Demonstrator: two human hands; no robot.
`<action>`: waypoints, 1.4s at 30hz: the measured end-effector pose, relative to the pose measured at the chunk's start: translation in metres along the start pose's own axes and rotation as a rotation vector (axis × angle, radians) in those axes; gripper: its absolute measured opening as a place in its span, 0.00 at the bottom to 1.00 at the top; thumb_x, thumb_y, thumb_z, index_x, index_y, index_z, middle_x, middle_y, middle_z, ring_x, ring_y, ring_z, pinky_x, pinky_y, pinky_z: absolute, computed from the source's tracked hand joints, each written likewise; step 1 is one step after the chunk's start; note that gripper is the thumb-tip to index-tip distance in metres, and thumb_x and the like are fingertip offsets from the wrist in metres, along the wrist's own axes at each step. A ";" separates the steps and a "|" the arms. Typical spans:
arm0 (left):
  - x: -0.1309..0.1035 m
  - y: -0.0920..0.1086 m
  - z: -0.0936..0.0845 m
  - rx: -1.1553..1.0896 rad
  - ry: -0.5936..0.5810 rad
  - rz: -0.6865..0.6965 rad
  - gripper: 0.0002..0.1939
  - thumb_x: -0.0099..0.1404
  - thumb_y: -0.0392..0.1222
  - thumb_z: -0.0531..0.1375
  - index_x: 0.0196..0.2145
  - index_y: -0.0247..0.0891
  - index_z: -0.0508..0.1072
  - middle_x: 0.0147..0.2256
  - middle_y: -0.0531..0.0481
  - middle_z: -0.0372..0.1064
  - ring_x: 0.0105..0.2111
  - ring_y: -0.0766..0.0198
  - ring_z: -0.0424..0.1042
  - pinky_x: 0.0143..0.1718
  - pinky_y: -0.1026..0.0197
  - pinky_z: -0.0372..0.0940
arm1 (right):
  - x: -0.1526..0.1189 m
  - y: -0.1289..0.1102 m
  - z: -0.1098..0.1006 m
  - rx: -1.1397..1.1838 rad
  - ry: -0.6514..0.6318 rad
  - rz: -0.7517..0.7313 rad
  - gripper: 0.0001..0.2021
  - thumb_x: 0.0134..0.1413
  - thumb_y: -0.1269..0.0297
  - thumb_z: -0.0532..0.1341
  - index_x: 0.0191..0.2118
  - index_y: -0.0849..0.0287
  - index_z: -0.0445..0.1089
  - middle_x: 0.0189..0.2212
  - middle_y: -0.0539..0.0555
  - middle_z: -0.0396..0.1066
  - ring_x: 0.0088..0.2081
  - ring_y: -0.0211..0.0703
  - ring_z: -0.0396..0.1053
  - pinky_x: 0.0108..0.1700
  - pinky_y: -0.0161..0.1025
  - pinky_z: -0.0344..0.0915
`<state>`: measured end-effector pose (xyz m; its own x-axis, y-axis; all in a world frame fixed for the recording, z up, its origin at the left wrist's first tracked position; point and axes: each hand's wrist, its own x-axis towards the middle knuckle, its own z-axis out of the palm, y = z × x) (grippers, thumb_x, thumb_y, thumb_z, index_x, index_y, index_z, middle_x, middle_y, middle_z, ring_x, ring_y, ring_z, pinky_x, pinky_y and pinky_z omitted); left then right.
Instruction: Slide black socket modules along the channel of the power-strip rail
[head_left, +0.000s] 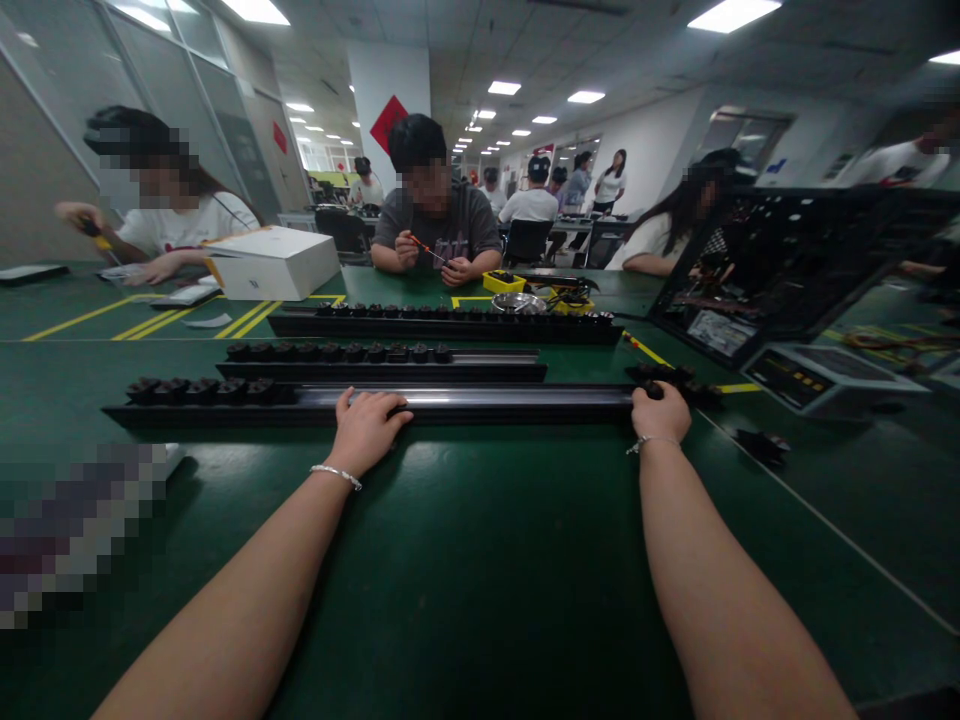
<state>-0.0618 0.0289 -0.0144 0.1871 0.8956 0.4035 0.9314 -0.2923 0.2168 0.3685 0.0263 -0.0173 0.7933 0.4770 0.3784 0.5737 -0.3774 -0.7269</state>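
Note:
A long black rail point(480, 400) with a shiny metal channel lies across the green table in front of me. Several small black parts point(210, 388) sit in a row on its left end. My left hand point(369, 425) grips the rail near its middle, fingers over the top and thumb toward the near side. At the rail's right end, my right hand point(663, 412) is closed around a small black knob-like part point(654, 390); its exact shape is partly hidden by the fingers. More dark parts point(686, 378) lie just beyond that hand.
Two more rails, a shorter one point(375, 370) and a longer one point(442, 325), carry black parts behind mine. A loose black part point(763, 446), a grey device point(832, 378) and an open black case point(795, 270) stand right. A white box point(274, 262) and co-workers are beyond.

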 end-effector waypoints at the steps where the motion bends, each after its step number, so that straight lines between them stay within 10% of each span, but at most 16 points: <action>1: 0.000 0.000 0.000 -0.002 -0.001 0.000 0.13 0.63 0.51 0.53 0.38 0.47 0.74 0.39 0.50 0.75 0.45 0.55 0.68 0.58 0.45 0.42 | 0.001 0.001 -0.001 -0.001 -0.005 0.008 0.19 0.43 0.62 0.58 0.43 0.61 0.72 0.38 0.60 0.71 0.41 0.51 0.67 0.49 0.48 0.62; 29: 0.000 -0.001 0.002 -0.013 0.016 0.023 0.13 0.63 0.50 0.53 0.38 0.46 0.74 0.39 0.49 0.75 0.44 0.54 0.69 0.58 0.44 0.43 | 0.034 0.038 -0.020 0.021 0.111 0.117 0.20 0.50 0.62 0.56 0.49 0.65 0.66 0.45 0.64 0.67 0.45 0.49 0.64 0.49 0.41 0.58; 42: -0.002 0.003 -0.003 -0.022 0.015 0.004 0.16 0.64 0.53 0.51 0.37 0.45 0.75 0.39 0.50 0.75 0.45 0.55 0.68 0.58 0.43 0.42 | 0.037 0.048 -0.038 -0.125 -0.085 0.128 0.21 0.40 0.63 0.62 0.45 0.56 0.69 0.42 0.58 0.71 0.43 0.51 0.67 0.47 0.45 0.61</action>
<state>-0.0601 0.0257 -0.0120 0.1857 0.8894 0.4177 0.9235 -0.3032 0.2349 0.4331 -0.0049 -0.0166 0.8444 0.4818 0.2340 0.4943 -0.5326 -0.6870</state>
